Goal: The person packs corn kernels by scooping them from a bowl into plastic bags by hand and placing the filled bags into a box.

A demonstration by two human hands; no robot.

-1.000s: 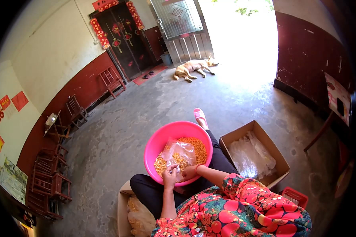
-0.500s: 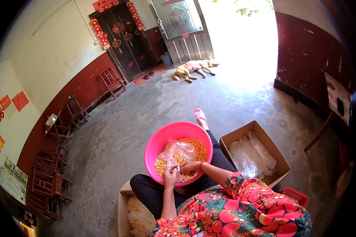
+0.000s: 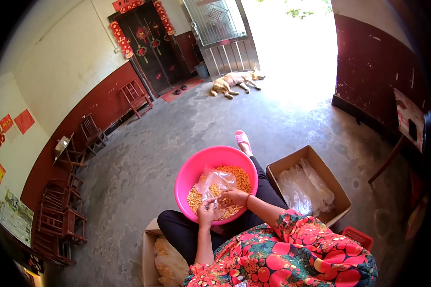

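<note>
A pink basin (image 3: pixel 182 174) of yellow-orange corn kernels (image 3: pixel 242 178) sits between my legs. Over the kernels lies a clear plastic bag (image 3: pixel 216 179), its gathered end in my left hand (image 3: pixel 206 213), whose fingers are closed on it. My right hand (image 3: pixel 233 196) is at the basin's near right side, just right of the bag. Its fingers are bent toward the left hand; what they hold, if anything, is too small to make out.
On my right stands a cardboard box (image 3: pixel 341 204) of clear plastic bags (image 3: pixel 304 189). Another box (image 3: pixel 148 248) at my left holds filled bags (image 3: pixel 170 263). A red plastic basket (image 3: pixel 358 238) is beside me. A dog (image 3: pixel 233 83) lies by the open door; wooden chairs (image 3: pixel 64 222) line the left wall.
My right hand has lifted slightly from the kernels, its fingers now more bent near the bag. The left hand still grips the bag in nearly the same place.
</note>
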